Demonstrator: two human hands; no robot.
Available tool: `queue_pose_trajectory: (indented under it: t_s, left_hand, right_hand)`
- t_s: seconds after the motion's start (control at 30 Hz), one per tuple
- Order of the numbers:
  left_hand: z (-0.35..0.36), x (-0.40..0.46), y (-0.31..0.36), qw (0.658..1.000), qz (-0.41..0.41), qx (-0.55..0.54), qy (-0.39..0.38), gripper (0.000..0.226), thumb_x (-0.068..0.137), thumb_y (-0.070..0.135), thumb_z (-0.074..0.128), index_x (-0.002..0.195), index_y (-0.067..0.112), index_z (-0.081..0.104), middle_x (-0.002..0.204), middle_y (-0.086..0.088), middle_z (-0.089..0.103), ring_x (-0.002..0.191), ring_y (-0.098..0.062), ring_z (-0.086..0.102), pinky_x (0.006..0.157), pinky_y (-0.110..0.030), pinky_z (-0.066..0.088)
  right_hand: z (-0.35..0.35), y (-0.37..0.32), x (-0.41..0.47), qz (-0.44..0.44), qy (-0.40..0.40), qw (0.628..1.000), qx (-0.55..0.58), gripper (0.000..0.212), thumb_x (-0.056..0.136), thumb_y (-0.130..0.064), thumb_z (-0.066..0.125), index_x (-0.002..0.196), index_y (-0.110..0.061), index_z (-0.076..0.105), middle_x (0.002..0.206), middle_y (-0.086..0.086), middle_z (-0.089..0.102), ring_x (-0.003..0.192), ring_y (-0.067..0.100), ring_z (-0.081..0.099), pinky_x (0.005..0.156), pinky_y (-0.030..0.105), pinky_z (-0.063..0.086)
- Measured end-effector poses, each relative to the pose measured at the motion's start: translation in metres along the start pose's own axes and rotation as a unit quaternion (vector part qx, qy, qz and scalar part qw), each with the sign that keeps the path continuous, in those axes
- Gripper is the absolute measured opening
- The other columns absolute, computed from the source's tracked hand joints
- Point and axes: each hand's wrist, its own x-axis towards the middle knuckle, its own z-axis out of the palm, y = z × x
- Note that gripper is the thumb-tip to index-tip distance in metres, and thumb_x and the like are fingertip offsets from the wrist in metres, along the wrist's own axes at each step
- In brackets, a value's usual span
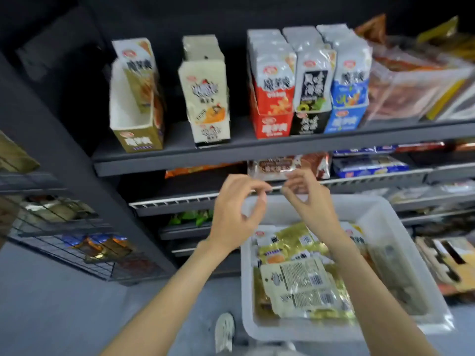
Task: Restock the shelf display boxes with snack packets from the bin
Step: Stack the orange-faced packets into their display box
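Two bare forearms reach up from the bottom edge toward a dark metal shelf unit. Below them a white plastic bin (pixel 380 219) — rectangular, with rounded corners and a smooth rim — holds a loose heap of flat snack packets (pixel 303 286), crinkly gold and cream foil, some lying back-side up with printed labels and barcodes showing.

Above the bin's far rim the left hand (pixel 236 214) hovers with its fingers loosely curled and its thumb apart from them, holding nothing. Just beside it, the right hand (pixel 305 194) has its fingers bent inward toward the left hand's fingertips; motion blur makes it impossible to tell whether they pinch anything.

Farther up, a grey shelf board (pixel 257 150) carries upright cardboard display boxes. At the left, a gold display box (pixel 133 129) is nearly empty — one packet leans at its back. Next, a cream display box (pixel 208 104) stands with packets inside. To the right, red (pixel 272 111), black (pixel 312 109) and blue (pixel 347 106) display boxes stand touching side by side, each packed full of upright packets. Beyond them lie clear-wrapped packs (pixel 411 91), blurred.
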Motion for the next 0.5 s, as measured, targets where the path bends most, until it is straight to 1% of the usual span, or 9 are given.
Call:
queue_pose_trajectory:
  t_s: [0.07,0.1,0.17,0.2,0.23,0.3,0.37,0.43,0.5]
  left_hand:
    - [0.026,-0.019,-0.002,0.989,0.015,0.032,-0.146,0.017,0.085,0.024,0.055,0.088,0.011,0.065,0.084,0.004,0.062,0.088,-0.015,0.051,0.083,-0.028,0.041]
    - [0.038,-0.028,-0.003,0.971,0.0,0.052,-0.231,0.023,0.084,0.032,0.055,0.093,0.013,0.065,0.088,0.003,0.062,0.091,-0.017,0.051,0.084,-0.031,0.042]
    - [0.06,-0.047,-0.007,0.91,-0.048,0.114,-0.396,0.04,0.081,0.042,0.059,0.112,0.017,0.059,0.11,0.001,0.06,0.105,-0.019,0.048,0.093,-0.036,0.04]
    - [0.069,-0.056,-0.009,0.874,-0.063,0.153,-0.457,0.052,0.081,0.046,0.062,0.123,0.018,0.052,0.122,0.0,0.055,0.113,-0.02,0.044,0.096,-0.035,0.038]
    - [0.076,-0.064,-0.012,0.842,-0.07,0.186,-0.502,0.063,0.08,0.05,0.064,0.131,0.018,0.045,0.129,-0.001,0.048,0.118,-0.021,0.041,0.097,-0.034,0.036]
    - [0.087,-0.077,-0.016,0.794,-0.07,0.23,-0.558,0.084,0.075,0.057,0.067,0.141,0.016,0.032,0.136,-0.004,0.039,0.123,-0.023,0.037,0.096,-0.035,0.035]
    - [0.093,-0.083,-0.021,0.754,-0.068,0.265,-0.598,0.101,0.07,0.061,0.069,0.146,0.015,0.022,0.139,-0.007,0.034,0.125,-0.026,0.034,0.098,-0.038,0.034]
    - [0.098,-0.085,-0.024,0.733,-0.077,0.282,-0.615,0.107,0.07,0.06,0.071,0.148,0.014,0.014,0.141,-0.01,0.03,0.126,-0.028,0.032,0.1,-0.039,0.034]
    - [0.105,-0.086,-0.024,0.722,-0.078,0.287,-0.624,0.108,0.07,0.055,0.074,0.148,0.015,0.011,0.143,-0.01,0.027,0.126,-0.028,0.031,0.099,-0.039,0.037]
  right_hand:
    - [-0.015,0.032,-0.031,0.037,-0.061,0.996,-0.052,0.018,0.087,-0.011,0.065,0.101,-0.02,0.058,0.084,-0.009,0.065,0.078,-0.003,0.06,0.074,0.012,0.046]
    - [-0.021,0.047,-0.044,0.05,-0.085,0.992,-0.078,0.017,0.086,-0.009,0.066,0.1,-0.018,0.061,0.083,-0.007,0.066,0.077,0.003,0.062,0.072,0.009,0.045]
    - [-0.031,0.072,-0.067,0.072,-0.131,0.98,-0.128,0.016,0.084,-0.007,0.067,0.099,-0.012,0.065,0.083,-0.004,0.068,0.079,0.011,0.065,0.07,0.002,0.041]
    - [-0.034,0.082,-0.075,0.08,-0.159,0.973,-0.148,0.016,0.084,-0.008,0.068,0.1,-0.013,0.066,0.086,-0.004,0.069,0.083,0.013,0.066,0.071,0.003,0.041]
    - [-0.037,0.09,-0.082,0.083,-0.189,0.964,-0.169,0.017,0.085,-0.01,0.068,0.101,-0.014,0.066,0.091,-0.004,0.07,0.088,0.014,0.066,0.075,0.007,0.043]
    - [-0.04,0.101,-0.091,0.055,-0.251,0.94,-0.224,0.021,0.085,-0.017,0.068,0.106,-0.016,0.065,0.107,-0.003,0.067,0.101,0.016,0.062,0.086,0.022,0.045]
    - [-0.042,0.107,-0.094,0.003,-0.308,0.908,-0.285,0.03,0.085,-0.028,0.067,0.112,-0.018,0.061,0.121,-0.003,0.058,0.115,0.016,0.052,0.097,0.028,0.039]
    - [-0.042,0.11,-0.095,-0.069,-0.345,0.876,-0.329,0.037,0.082,-0.038,0.069,0.112,-0.018,0.059,0.121,-0.001,0.055,0.118,0.017,0.05,0.1,0.03,0.038]
    - [-0.041,0.114,-0.096,-0.132,-0.394,0.833,-0.364,0.047,0.077,-0.046,0.071,0.11,-0.016,0.057,0.115,0.002,0.055,0.112,0.021,0.052,0.098,0.033,0.042]
